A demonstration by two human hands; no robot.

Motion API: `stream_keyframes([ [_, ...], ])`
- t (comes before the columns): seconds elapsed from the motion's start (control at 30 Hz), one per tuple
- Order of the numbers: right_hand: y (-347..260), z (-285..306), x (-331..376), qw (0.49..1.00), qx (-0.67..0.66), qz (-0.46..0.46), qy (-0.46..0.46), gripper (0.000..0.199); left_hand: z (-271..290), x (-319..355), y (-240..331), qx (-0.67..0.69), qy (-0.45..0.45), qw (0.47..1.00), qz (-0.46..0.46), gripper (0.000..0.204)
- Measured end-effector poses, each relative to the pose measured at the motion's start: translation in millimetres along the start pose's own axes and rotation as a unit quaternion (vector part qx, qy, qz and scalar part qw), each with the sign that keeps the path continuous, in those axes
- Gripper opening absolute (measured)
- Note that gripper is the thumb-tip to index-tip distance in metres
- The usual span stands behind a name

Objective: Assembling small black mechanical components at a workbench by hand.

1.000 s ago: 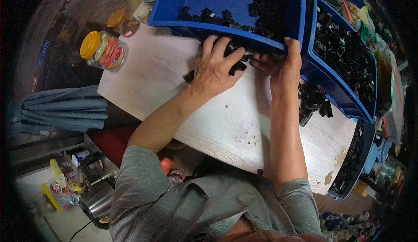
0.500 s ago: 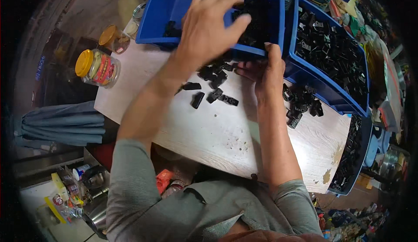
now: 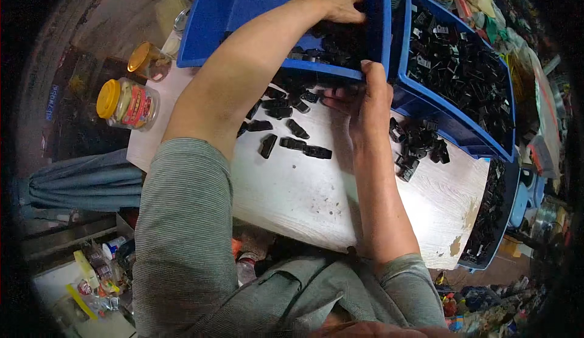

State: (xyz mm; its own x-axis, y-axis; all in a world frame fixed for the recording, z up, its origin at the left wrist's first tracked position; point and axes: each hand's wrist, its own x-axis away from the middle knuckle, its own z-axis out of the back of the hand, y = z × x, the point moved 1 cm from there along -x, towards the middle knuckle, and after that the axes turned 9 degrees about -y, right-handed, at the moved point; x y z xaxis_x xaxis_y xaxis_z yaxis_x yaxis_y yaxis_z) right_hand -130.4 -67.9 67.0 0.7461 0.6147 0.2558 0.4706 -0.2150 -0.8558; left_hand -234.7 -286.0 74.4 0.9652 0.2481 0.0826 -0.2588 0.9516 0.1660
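Observation:
My left hand (image 3: pixel 338 5) reaches deep into a blue plastic bin (image 3: pixel 246 3), over a heap of small black plastic parts (image 3: pixel 340 43). Its thumb and a finger show apart; the other fingertips are hidden. At the bin's near right corner, my right hand (image 3: pixel 372 98) grips the wall, thumb up on the rim and fingers tucked below in shadow. Loose black parts (image 3: pixel 297 129) lie scattered on the pale tabletop (image 3: pixel 286 192) in front of the bin. Another small pile of black parts (image 3: pixel 420 140) sits right of my right wrist.
A second blue bin (image 3: pixel 447 110), full of black parts, stands on the right. Beyond the table's right edge is a lower container (image 3: pixel 486 228) with more parts. Two yellow-lidded jars, a full one (image 3: pixel 131 104) and a smaller one (image 3: pixel 151 61), stand at the table's left edge.
My left hand has gone farther into the bin, down to the black parts at its right side. My right hand keeps its hold on the bin's corner. The view has shifted slightly.

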Motion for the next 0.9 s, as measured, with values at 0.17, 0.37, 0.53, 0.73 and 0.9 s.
stream_keyframes([
  [0.17,-3,-3,2,1.000,-0.003,-0.007,0.004,0.051,16,32,13,0.000,-0.123,0.991,-0.060,0.069],
  [0.37,0,-1,0,1.000,-0.014,0.000,0.000,0.049,36,92,23,0.119,-0.158,0.974,-0.112,0.084],
  [0.53,0,-1,-1,1.000,-0.015,0.008,-0.005,0.049,28,102,28,0.083,-0.172,0.979,-0.075,0.085],
  [0.73,0,1,-3,0.999,-0.026,-0.004,-0.022,0.048,18,90,29,0.069,-0.164,0.983,-0.055,0.088],
  [0.9,1,1,0,0.999,-0.033,-0.006,-0.030,0.047,7,84,30,0.067,-0.145,0.987,-0.025,0.076],
])
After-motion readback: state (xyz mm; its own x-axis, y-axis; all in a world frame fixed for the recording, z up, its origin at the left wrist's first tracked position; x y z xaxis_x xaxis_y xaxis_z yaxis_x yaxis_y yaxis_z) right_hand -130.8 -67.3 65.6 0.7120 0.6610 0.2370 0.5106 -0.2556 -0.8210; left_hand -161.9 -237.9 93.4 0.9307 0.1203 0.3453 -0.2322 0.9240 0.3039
